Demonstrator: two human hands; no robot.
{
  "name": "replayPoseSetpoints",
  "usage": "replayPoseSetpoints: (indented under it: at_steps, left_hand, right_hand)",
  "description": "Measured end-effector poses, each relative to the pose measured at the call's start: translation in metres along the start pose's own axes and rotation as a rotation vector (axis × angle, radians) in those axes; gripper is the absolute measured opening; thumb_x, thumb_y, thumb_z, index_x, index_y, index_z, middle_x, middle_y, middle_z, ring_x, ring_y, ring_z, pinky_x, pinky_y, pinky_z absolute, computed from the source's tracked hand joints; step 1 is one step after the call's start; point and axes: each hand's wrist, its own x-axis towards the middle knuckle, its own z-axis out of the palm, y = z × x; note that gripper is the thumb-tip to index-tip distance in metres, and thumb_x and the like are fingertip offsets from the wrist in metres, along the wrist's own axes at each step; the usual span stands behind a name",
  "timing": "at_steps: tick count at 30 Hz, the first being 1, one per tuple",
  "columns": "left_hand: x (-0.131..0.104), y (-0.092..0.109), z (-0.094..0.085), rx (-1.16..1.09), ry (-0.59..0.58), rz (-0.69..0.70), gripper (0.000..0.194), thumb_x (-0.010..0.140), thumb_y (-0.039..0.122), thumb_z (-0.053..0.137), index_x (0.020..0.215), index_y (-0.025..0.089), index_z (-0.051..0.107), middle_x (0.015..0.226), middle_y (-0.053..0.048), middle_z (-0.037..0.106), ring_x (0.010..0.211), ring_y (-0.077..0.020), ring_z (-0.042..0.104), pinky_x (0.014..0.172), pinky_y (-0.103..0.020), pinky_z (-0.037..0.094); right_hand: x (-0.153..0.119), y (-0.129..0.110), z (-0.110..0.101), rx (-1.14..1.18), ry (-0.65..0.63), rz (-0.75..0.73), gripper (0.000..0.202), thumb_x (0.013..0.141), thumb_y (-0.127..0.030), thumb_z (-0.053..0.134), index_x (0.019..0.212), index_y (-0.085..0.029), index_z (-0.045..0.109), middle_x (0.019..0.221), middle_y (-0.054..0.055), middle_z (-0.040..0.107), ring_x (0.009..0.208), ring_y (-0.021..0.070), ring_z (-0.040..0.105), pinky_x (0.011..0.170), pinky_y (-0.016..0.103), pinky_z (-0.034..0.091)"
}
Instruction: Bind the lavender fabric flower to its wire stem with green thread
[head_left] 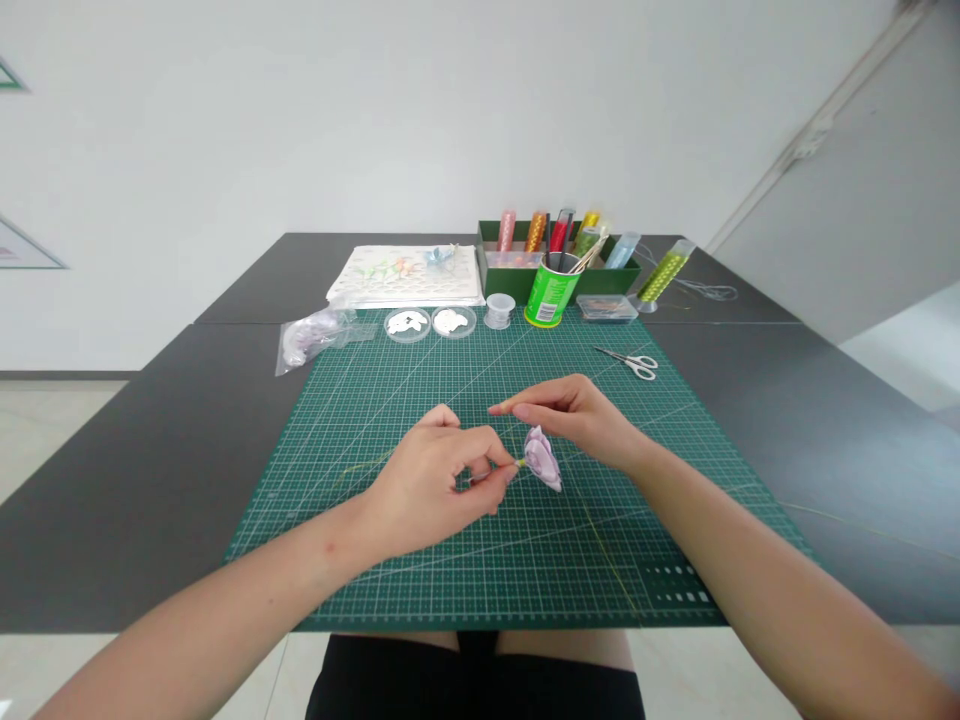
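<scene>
Head view, 1 camera. Pinching pale lilac flower (pixel 542 463) by its stem, right under the bloom, between thumb and index finger of left hand (pixel 435 480); other fingers curled. Flower sitting over the middle of green cutting mat (pixel 450 600), tilted sideways, bloom to the right, stem yellow-green near the petals. Poising right hand (pixel 577 412) just beyond the bloom: fingers stretched out leftward, thumb tip near them; can't tell if gripping anything fine, or if touching petals. Thin yellow-green thread (pixel 600 545) running from near the bloom to the near mat edge; more of it left of left hand. On mat beyond right hand: scissors (pixel 637 366), white handles, blades pointing left. Along far mat edge, left to right: clear bag (pixel 286 358) with pale contents, 2 clear dishes (pixel 407 341) (pixel 454 337) with white pieces (pixel 407 322), small clear spool (pixel 499 312), green can (pixel 551 297) with sticks (pixel 590 252) and dark tools (pixel 548 240), flat clear case (pixel 609 315). Behind those: white stack (pixel 420 294) at left, dark green box (pixel 510 284) with coloured tubes (pixel 507 232) at right. Right of box: yellow-green tube (pixel 666 273), tilted, and pale cord (pixel 714 292) on dark table (pixel 150 480).
</scene>
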Motion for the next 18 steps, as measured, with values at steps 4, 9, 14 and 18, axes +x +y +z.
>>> replayPoseSetpoints:
  at_steps: [4,9,14,18]
  left_hand:
    - [0.0014,0.0030,-0.0039,0.016,0.104,-0.016,0.013,0.096,0.020,0.063,0.083,0.023,0.062,0.057,0.013,0.073,0.050,-0.0092,0.059,0.076,-0.032,0.041]
    - [0.0037,0.0050,-0.0075,0.012,0.212,-0.151,0.016,0.097,0.027,0.060,0.082,0.024,0.065,0.056,0.009,0.073,0.056,-0.0137,0.063,0.079,-0.034,0.044]
    - [0.0049,0.0007,-0.0078,0.012,0.311,-0.230,0.016,0.096,0.030,0.061,0.082,0.024,0.064,0.056,0.008,0.072,0.062,-0.0161,0.067,0.084,-0.036,0.045]
    - [0.0057,-0.0026,-0.0074,0.032,0.326,-0.266,0.017,0.096,0.032,0.062,0.081,0.024,0.064,0.056,0.008,0.072,0.063,-0.0168,0.067,0.087,-0.037,0.045]
  right_hand:
    - [0.0020,0.0008,0.0013,0.083,-0.090,0.009,0.038,0.085,-0.052,0.075,0.092,-0.017,0.085,0.074,0.006,0.073,0.063,0.0131,0.055,0.053,0.024,0.038]
    - [-0.0001,0.0003,-0.0001,0.078,-0.168,0.018,0.039,0.083,-0.052,0.076,0.085,-0.014,0.084,0.056,-0.002,0.052,0.054,0.0083,0.035,0.050,0.024,0.024]
    - [-0.0053,-0.0030,-0.0008,0.053,-0.249,0.034,0.040,0.092,-0.050,0.068,0.100,-0.013,0.084,0.051,-0.006,0.036,0.051,0.0075,0.022,0.048,0.026,0.016]
    - [-0.0069,-0.0073,0.0007,0.087,-0.258,0.022,0.038,0.091,-0.048,0.070,0.100,-0.014,0.084,0.053,-0.005,0.044,0.050,0.0073,0.023,0.048,0.027,0.017]
